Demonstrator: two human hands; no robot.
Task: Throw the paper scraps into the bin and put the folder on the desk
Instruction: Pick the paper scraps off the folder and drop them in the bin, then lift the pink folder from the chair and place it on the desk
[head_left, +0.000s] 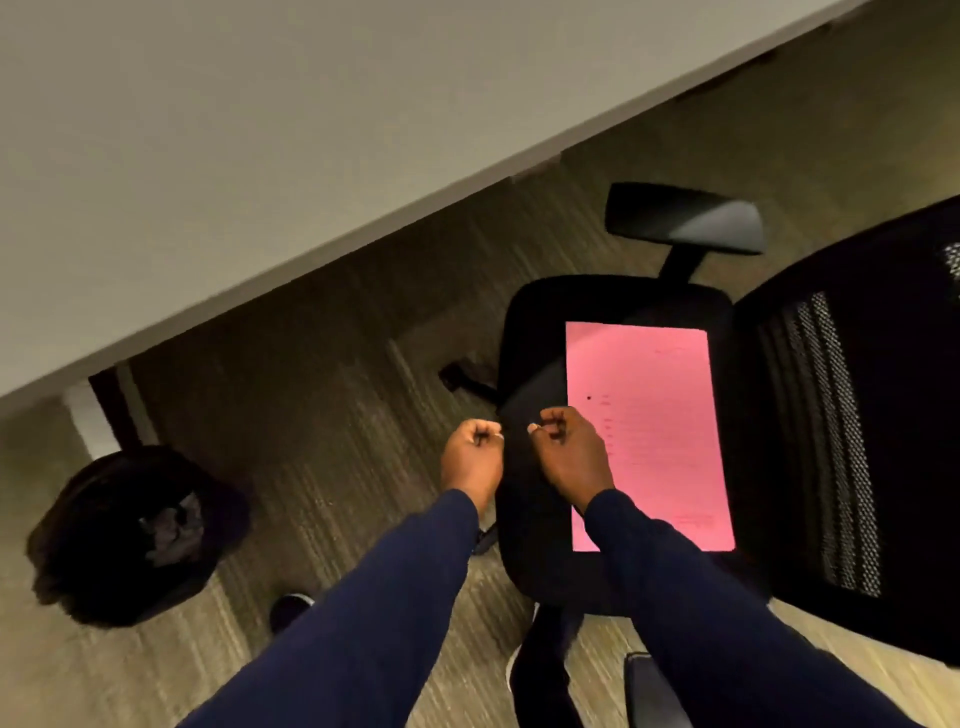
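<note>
Hovering with both hands curled closed, left hand (471, 451) and right hand (569, 451) over the chair (535, 343); whether they hold scraps is unclear. The pink folder (660, 415) might slide off the seat, far from the bin (104, 540).

Dim, motion-blurred, wide-angle edge distortion

Pink folder (649, 431) on chair seat (535, 332)

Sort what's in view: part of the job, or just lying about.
Job: folder on the chair seat; bin on the floor; desk; left hand and right hand, both curled.
Lying about: chair, armrest, carpet.
</note>
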